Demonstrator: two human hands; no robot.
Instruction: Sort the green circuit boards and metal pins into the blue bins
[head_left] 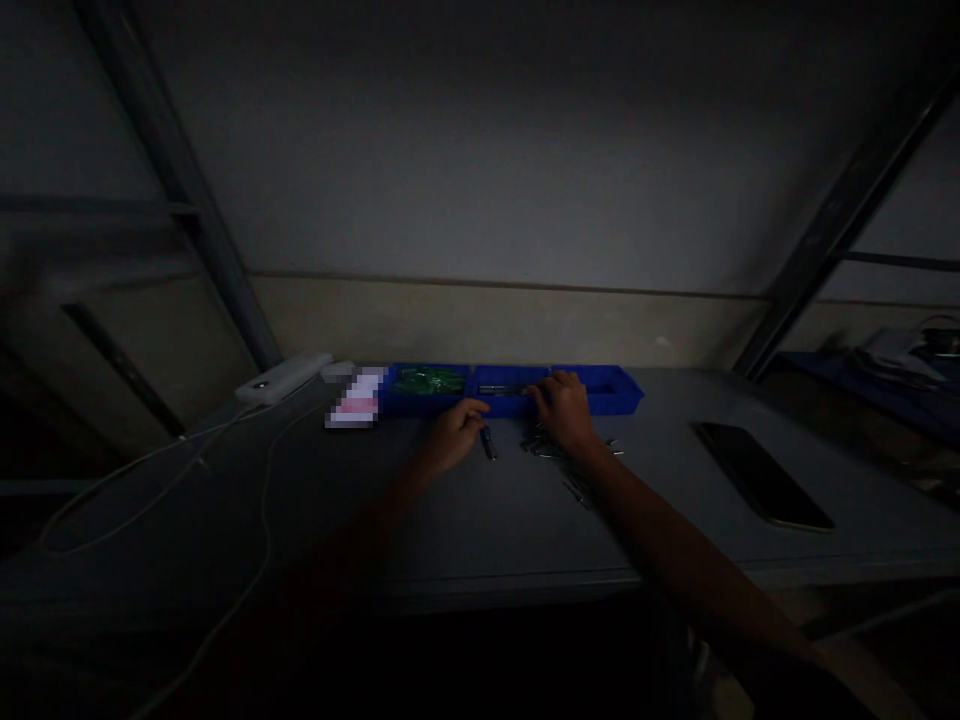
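Note:
My left hand (452, 433) rests on the grey table (480, 530), fingers curled around a small dark cylindrical part (488, 441) whose end sticks out to the right. My right hand (566, 410) reaches to the front wall of a blue divided tray (622, 400), fingers bent over its middle compartment and over a pile of small metal pins (555, 450) lying on the table beneath the palm. The tray's left compartment holds green pieces (430, 380). What the right fingers hold, if anything, is hidden.
A dark phone (761, 486) lies face up at the right. A white power bank (281, 378) with a white cable (225, 440) sits at the back left. Metal frame posts stand at both sides; a wall is behind.

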